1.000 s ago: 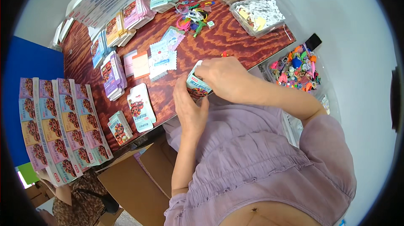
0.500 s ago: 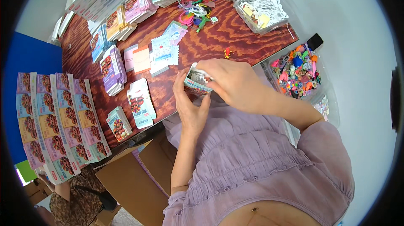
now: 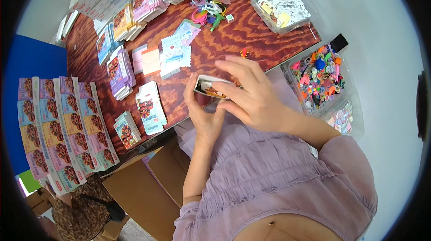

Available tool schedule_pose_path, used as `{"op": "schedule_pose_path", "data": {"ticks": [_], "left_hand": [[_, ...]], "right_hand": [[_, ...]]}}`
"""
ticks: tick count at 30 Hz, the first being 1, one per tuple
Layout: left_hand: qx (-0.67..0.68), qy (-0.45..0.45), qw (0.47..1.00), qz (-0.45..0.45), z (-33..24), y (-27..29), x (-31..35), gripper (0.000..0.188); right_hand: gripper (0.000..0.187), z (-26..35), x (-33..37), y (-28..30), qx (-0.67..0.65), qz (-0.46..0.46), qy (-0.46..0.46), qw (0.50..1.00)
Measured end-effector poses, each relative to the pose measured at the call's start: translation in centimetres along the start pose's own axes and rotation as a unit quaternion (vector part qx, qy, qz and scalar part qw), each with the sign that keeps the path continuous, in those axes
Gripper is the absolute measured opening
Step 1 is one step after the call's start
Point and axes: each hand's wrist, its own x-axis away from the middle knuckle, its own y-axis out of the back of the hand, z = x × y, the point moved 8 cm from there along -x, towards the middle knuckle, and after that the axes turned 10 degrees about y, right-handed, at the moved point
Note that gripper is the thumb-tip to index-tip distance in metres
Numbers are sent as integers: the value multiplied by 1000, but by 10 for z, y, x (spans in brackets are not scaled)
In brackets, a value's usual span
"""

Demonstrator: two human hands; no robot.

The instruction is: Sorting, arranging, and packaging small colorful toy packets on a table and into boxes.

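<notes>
Near the table's front edge, a small open carton is gripped by my left hand, fingers and thumb wrapped around its sides. Its mouth faces up and packed pieces show inside, too small to make out. Over the right end of the carton, my right hand has its fingers spread; its index fingertip and thumb lie close to the opening. Whether they touch the contents I cannot tell. Beyond my right hand lies a tiny red and yellow toy on the table.
Stacks of flat cartons, such as a purple stack, line the left. Patterned packets and small colourful toys lie further in. Tubs of paper pieces and trinkets stand right. Display boxes and another person are at far left.
My right fingers were drawn together at the carton's mouth and have now spread apart. The carton has tilted in my left hand, showing more of its inside.
</notes>
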Motion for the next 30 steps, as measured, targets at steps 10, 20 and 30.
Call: {"op": "schedule_pose_path", "data": {"ticks": [10,20,30], "left_hand": [[-31,-21,999,-32,-2,2,0,85],[-82,-13,997,13,-7,3,13,95],[189,132,969,92,-39,-14,11,60]], "right_hand": [[22,-10,16,-16,-91,2,-60,994],[26,-18,22,-17,-118,-49,-110,986],[12,-67,49,-20,-409,-168,-287,850]]}}
